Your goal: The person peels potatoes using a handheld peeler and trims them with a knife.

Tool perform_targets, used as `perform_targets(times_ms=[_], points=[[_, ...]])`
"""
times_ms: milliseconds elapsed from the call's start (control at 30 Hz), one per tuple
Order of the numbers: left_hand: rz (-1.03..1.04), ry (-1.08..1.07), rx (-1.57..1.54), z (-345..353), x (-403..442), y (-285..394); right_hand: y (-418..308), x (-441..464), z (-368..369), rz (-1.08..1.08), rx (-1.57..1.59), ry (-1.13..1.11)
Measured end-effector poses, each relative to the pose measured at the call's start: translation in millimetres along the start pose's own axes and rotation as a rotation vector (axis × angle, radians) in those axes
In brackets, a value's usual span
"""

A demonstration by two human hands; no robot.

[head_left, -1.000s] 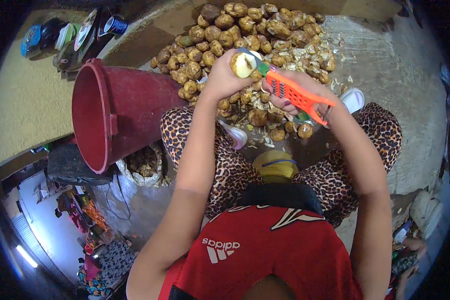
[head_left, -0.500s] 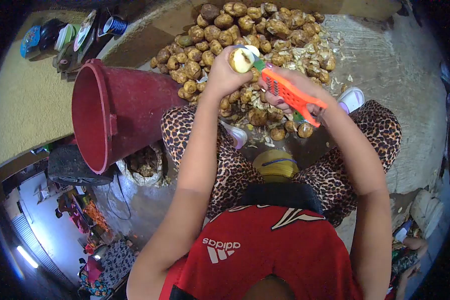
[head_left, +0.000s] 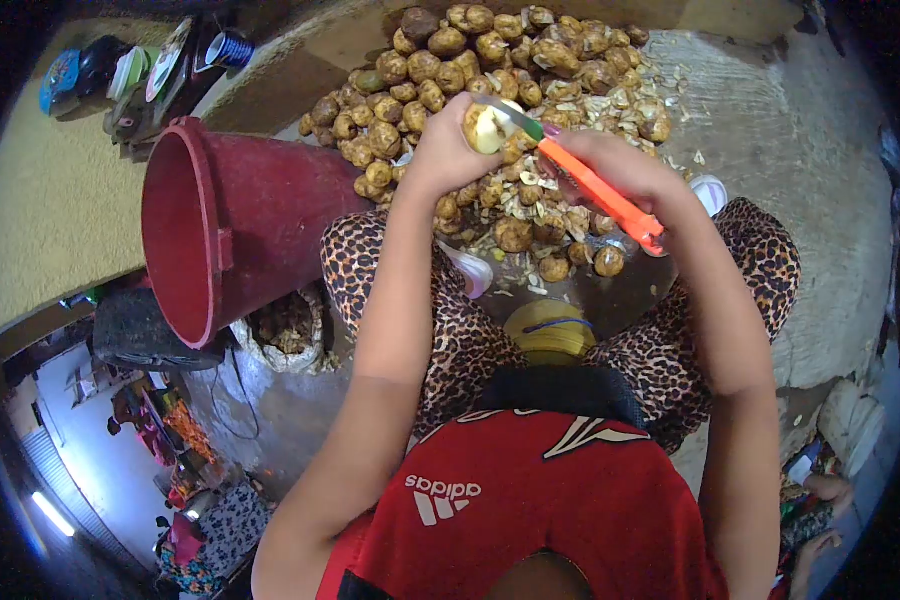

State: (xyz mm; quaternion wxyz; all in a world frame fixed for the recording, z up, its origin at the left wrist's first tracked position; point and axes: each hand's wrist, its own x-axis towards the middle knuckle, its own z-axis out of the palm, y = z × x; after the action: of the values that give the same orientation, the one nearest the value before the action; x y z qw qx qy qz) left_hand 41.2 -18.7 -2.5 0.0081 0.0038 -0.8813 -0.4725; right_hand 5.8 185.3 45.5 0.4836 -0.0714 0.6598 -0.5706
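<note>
My left hand (head_left: 446,150) is closed around a partly peeled potato (head_left: 486,136), whose pale flesh faces right with some brown skin left. My right hand (head_left: 610,163) grips a knife (head_left: 610,198) by its orange handle. The knife's blade (head_left: 515,115) lies across the upper right side of the potato, against its pale surface. My fingers hide part of the handle and the back of the potato. Just beyond both hands spreads a heap of brown potatoes (head_left: 448,72), with pale peelings (head_left: 610,120) scattered over its right part.
A large red bucket (head_left: 270,215) lies tipped on the left, mouth outward. Below it stands an open white sack (head_left: 270,350) with brown contents. A yellow round object (head_left: 550,335) sits between my legs. A person's arm (head_left: 825,490) shows at the lower right edge.
My right hand has turned the knife, so the handle shows its narrow edge instead of its perforated side. It has shifted slightly right, and the potato has tilted in my left hand.
</note>
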Motion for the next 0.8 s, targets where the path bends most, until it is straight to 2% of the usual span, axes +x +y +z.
perform_targets(times_ms=[100,200,233,333,367,467,567,667,800], points=[[-0.009,-0.044,0.034,-6,-1,-1,-9,-3,-31,-0.009,0.228,-0.361],[-0.142,0.019,-0.098,6,7,-18,1,3,-3,-0.405,-0.252,0.175],[-0.206,0.054,-0.172,10,9,-18,13,10,9,-0.619,-0.424,0.277],[-0.261,-0.052,-0.146,8,11,-7,21,9,18,-0.452,-0.698,0.264],[-0.207,-0.019,-0.169,8,10,-5,20,9,20,-0.454,-0.694,0.251],[-0.226,0.06,-0.224,16,9,-17,24,15,17,-0.419,-0.758,0.268],[-0.237,0.059,-0.21,15,8,-10,28,18,16,-0.419,-0.746,0.263],[-0.217,0.13,-0.207,16,5,-5,31,22,18,-0.404,-0.718,0.261],[-0.176,0.263,-0.049,23,3,3,29,23,19,-0.338,-0.633,0.273]])
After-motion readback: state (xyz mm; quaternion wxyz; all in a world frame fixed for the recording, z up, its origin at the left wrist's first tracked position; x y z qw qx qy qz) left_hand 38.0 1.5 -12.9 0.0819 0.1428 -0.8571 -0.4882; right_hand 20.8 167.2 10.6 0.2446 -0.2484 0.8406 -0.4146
